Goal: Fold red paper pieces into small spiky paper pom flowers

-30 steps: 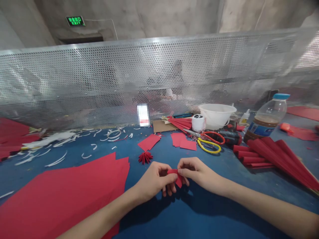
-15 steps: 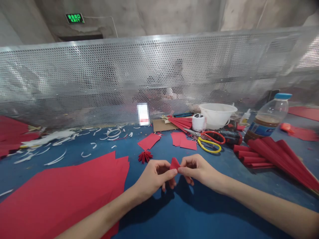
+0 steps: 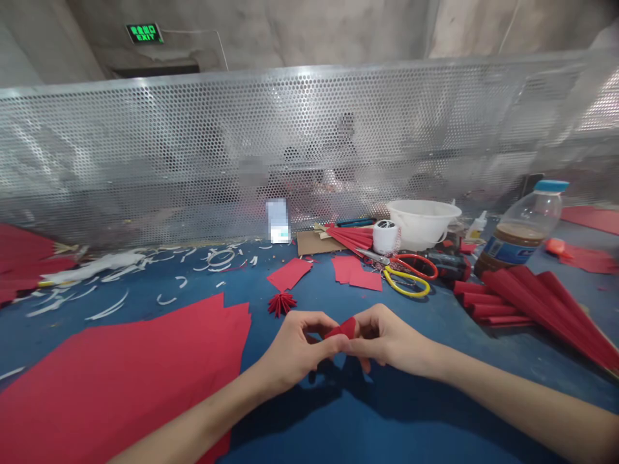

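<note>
My left hand [image 3: 302, 345] and my right hand [image 3: 387, 338] meet above the blue table, their fingertips pinching a small folded piece of red paper [image 3: 344, 328] between them. Much of that piece is hidden by my fingers. Just beyond my left hand lies a small spiky red paper rosette [image 3: 282, 303]. A large stack of red paper sheets [image 3: 120, 374] spreads out to the left of my left forearm. Loose red paper squares [image 3: 290, 274] lie farther ahead.
Red-and-yellow-handled scissors [image 3: 409, 274], a white bowl [image 3: 422, 223], a plastic bottle [image 3: 517, 241] and folded red paper fans [image 3: 532, 303] stand ahead and right. White paper scraps [image 3: 97, 290] litter the left. A perforated metal screen [image 3: 242, 148] runs behind the blue table [image 3: 387, 412].
The red paper piece has turned from pointing upward to lying more sideways across my fingertips. My hands have drawn closer together, and the view has shifted slightly.
</note>
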Tool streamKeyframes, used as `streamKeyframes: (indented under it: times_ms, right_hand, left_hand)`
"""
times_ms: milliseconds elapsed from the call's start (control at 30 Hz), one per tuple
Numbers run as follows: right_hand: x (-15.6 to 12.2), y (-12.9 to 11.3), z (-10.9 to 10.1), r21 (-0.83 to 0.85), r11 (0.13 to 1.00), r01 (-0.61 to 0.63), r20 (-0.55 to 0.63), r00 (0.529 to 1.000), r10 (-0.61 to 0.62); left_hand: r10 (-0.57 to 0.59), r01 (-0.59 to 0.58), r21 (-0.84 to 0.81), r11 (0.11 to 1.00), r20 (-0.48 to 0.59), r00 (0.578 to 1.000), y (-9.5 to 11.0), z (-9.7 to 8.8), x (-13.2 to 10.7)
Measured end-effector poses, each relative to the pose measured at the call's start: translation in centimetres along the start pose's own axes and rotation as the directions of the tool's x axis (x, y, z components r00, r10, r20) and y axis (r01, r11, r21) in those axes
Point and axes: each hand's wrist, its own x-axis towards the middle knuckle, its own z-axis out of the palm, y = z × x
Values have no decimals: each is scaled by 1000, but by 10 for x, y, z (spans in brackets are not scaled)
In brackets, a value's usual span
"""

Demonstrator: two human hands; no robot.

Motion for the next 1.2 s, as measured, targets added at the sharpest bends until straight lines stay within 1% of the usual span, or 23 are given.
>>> streamKeyframes:
  times_ms: [167, 300, 467, 633, 700, 800, 900, 1033, 1100, 1167, 1200]
  right_hand:
    - [0, -2, 2, -17, 1000, -15, -2, 1000, 15]
    - [-1, -3, 3, -56, 998, -1, -8, 1000, 0]
    - [-2, 0, 5, -49, 998, 32, 24, 999, -31]
    - [-1, -3, 4, -30, 999, 26, 31, 999, -25]
    - [-1, -3, 4, -13, 1000, 28, -3, 1000, -28]
    - [-1, 0, 3, -39, 999, 19, -61, 998, -22]
    - [-1, 2, 4, -74, 997, 8, -87, 996, -15]
    - [-2, 1, 7, -83, 995, 47, -97, 994, -55]
    - [-2, 1, 7, -97, 995, 37, -115, 992, -48]
    - [3, 3, 3, -129, 992, 17, -192, 981, -42]
    - [7, 5, -1, -160, 987, 19, -260, 964, -61]
  left_hand:
    - [-8, 8, 39, 999, 7, 1000, -2, 0, 1]
    - [-12, 12, -7, 1000, 22, 1000, -2, 0, 4]
    - [-21, 25, -61, 998, 63, 998, -4, -3, 3]
    - [-21, 26, -55, 998, 78, 997, -4, -3, 0]
    - [-13, 18, -50, 999, 91, 996, -3, -3, 1]
    - [-10, 15, -44, 999, 100, 995, -2, -3, 2]
    - [-12, 16, -38, 999, 103, 995, -2, -3, 1]
    - [-20, 24, -50, 998, 93, 996, 0, -3, -1]
    - [-22, 27, -60, 998, 77, 997, 2, -2, -2]
    - [-34, 36, -53, 998, 35, 999, 3, -2, -2]
    - [-42, 42, -48, 998, -3, 999, 4, -1, -2]
